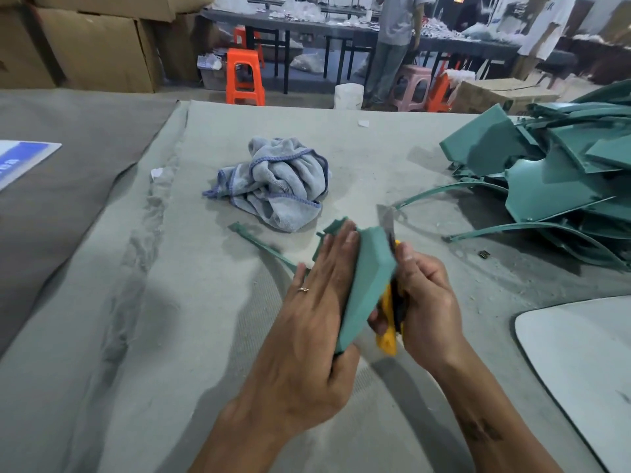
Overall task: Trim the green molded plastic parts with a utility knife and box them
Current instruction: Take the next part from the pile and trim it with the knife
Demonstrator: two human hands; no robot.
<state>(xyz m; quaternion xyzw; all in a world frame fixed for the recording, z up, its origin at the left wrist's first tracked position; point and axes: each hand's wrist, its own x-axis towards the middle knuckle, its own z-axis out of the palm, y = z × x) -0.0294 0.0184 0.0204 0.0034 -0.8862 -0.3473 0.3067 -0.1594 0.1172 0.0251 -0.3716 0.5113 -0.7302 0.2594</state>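
My left hand (321, 302) holds a green molded plastic part (367, 281) up on edge above the table, fingers laid along its far side and thumb under its near end. A thin green strip of the part trails left behind my fingers. My right hand (423, 298) grips a yellow and black utility knife (389, 322), whose bare blade (387, 221) sticks up past the part's right edge. A pile of green molded parts (560, 172) lies on the table at the right.
A crumpled grey towel (276, 186) lies in the table's middle. The table is covered by a grey cloth (136, 302). A white rounded panel (580, 353) sits at the near right. Cardboard boxes (88, 42) stand back left. Orange stools (244, 76) and people stand beyond the table.
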